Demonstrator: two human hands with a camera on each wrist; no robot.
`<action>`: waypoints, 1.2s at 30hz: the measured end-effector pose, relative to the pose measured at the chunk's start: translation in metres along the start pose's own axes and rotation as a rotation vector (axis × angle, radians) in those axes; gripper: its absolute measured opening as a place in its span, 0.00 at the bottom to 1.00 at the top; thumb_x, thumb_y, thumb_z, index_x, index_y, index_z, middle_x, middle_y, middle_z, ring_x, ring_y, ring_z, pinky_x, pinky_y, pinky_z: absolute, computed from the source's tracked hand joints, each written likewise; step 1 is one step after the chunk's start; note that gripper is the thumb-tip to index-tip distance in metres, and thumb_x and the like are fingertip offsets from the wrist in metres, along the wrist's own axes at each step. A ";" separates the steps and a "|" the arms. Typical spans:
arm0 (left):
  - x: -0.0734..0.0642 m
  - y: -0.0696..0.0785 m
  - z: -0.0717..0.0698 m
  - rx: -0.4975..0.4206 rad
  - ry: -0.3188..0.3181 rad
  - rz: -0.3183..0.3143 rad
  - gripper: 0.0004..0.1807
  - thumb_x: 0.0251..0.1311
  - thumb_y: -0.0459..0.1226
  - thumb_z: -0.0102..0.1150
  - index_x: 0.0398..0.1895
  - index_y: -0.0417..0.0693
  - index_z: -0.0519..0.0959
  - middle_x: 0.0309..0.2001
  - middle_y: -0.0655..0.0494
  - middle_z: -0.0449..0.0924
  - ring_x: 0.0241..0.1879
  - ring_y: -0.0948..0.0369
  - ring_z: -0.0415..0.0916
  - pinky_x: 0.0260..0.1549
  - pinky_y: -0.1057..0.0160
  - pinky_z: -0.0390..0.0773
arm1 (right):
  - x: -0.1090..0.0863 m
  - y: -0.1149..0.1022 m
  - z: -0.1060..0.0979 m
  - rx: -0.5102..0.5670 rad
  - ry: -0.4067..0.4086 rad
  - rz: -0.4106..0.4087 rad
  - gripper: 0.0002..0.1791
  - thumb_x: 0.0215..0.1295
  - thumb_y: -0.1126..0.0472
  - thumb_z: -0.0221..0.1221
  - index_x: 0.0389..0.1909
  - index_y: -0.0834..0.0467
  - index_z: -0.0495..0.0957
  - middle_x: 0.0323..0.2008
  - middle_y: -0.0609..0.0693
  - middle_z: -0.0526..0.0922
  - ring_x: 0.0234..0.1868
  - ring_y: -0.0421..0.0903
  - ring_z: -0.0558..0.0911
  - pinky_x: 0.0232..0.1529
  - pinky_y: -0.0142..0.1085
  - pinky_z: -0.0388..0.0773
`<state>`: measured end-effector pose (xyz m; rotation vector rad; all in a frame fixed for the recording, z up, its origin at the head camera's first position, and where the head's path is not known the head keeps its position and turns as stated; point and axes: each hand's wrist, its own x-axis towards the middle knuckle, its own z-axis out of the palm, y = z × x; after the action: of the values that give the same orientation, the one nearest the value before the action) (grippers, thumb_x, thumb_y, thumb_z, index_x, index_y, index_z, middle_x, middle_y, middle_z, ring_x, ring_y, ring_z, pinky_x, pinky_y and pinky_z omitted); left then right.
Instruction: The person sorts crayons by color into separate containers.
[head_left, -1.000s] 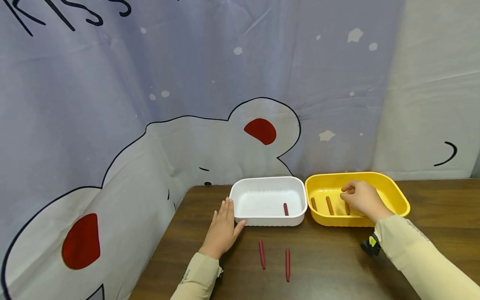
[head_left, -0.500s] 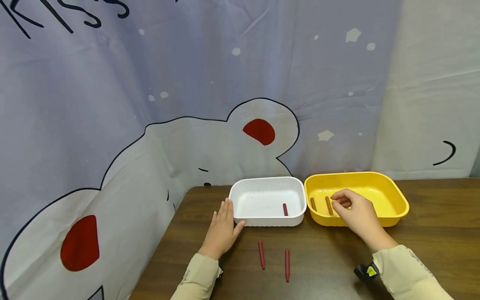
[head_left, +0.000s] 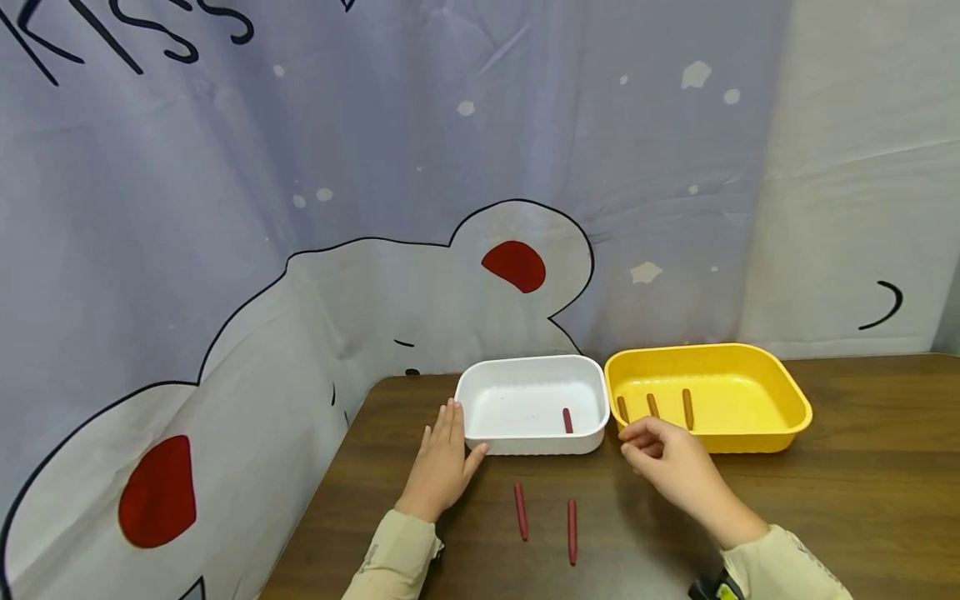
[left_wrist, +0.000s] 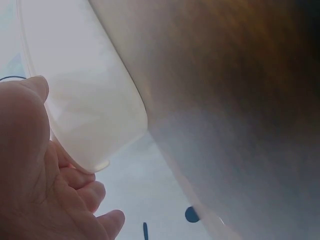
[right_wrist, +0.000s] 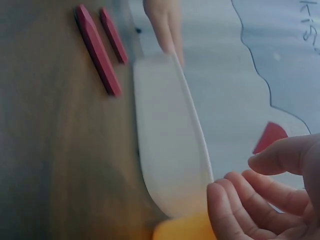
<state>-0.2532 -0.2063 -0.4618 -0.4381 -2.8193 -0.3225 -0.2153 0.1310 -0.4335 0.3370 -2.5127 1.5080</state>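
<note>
My left hand (head_left: 437,472) touches the near-left corner of a white plastic tray (head_left: 528,447), fingers straight along its side and thumb at its front. One red crayon (head_left: 567,421) lies inside that tray. Beside it, a yellow tray (head_left: 750,443) holds brown crayons (head_left: 687,409), three of them visible. In front of the yellow tray's near-left edge is my right hand (head_left: 671,462), its fingers loosely bent with a gap to the thumb and nothing between them in the right wrist view. Two more red crayons (head_left: 521,512) lie on the table, nearer to me.
The wooden table (head_left: 862,475) runs back to a printed curtain (head_left: 420,308) hanging right behind both trays. The trays stand side by side, their rims close together. A small black device (head_left: 716,588) sits at my right wrist.
My right hand has moved from over the yellow tray leftward and toward me, past its front edge, uncovering the third brown crayon. My left hand has stayed at the white tray.
</note>
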 end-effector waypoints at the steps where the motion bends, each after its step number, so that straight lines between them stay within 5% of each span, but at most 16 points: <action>1: 0.000 0.000 0.000 -0.001 -0.001 -0.002 0.43 0.76 0.52 0.51 0.76 0.25 0.54 0.77 0.31 0.51 0.76 0.39 0.51 0.69 0.35 0.58 | -0.001 0.000 0.003 0.030 -0.031 0.011 0.06 0.64 0.69 0.65 0.40 0.64 0.83 0.32 0.50 0.85 0.31 0.42 0.83 0.32 0.32 0.82; 7: 0.000 0.000 0.000 -0.004 0.004 -0.002 0.42 0.76 0.51 0.51 0.75 0.25 0.54 0.76 0.31 0.52 0.76 0.39 0.51 0.69 0.35 0.58 | -0.010 0.002 0.022 0.210 -0.206 0.054 0.10 0.63 0.70 0.64 0.42 0.71 0.80 0.32 0.55 0.84 0.29 0.47 0.84 0.31 0.36 0.84; 14: 0.000 0.001 0.000 -0.005 0.010 -0.002 0.42 0.75 0.51 0.51 0.75 0.25 0.55 0.76 0.31 0.52 0.76 0.39 0.51 0.69 0.35 0.58 | -0.019 0.001 0.040 0.167 -0.305 0.063 0.12 0.55 0.70 0.63 0.41 0.70 0.80 0.28 0.50 0.82 0.24 0.47 0.82 0.25 0.34 0.82; 23: -0.001 0.001 0.001 0.005 0.015 -0.004 0.42 0.75 0.52 0.52 0.75 0.24 0.55 0.76 0.30 0.52 0.76 0.39 0.52 0.68 0.35 0.59 | -0.023 -0.001 0.055 0.050 -0.288 0.103 0.06 0.55 0.69 0.67 0.30 0.64 0.80 0.20 0.46 0.80 0.15 0.42 0.78 0.18 0.34 0.76; 31: 0.000 0.000 0.001 0.007 0.012 -0.003 0.42 0.75 0.51 0.52 0.75 0.24 0.55 0.76 0.31 0.52 0.76 0.39 0.52 0.68 0.35 0.59 | -0.020 -0.006 0.068 -0.126 -0.247 0.075 0.19 0.54 0.56 0.74 0.15 0.56 0.74 0.10 0.42 0.72 0.11 0.37 0.72 0.24 0.41 0.77; 36: 0.000 0.000 0.001 0.007 0.014 0.001 0.42 0.75 0.51 0.52 0.75 0.25 0.55 0.76 0.31 0.52 0.76 0.39 0.52 0.68 0.35 0.59 | -0.017 -0.007 0.075 -0.169 -0.233 0.074 0.22 0.49 0.54 0.76 0.13 0.55 0.72 0.12 0.42 0.71 0.16 0.39 0.70 0.20 0.33 0.68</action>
<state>-0.2532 -0.2065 -0.4629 -0.4333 -2.8059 -0.3136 -0.2008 0.0628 -0.4667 0.4179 -2.8402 1.3378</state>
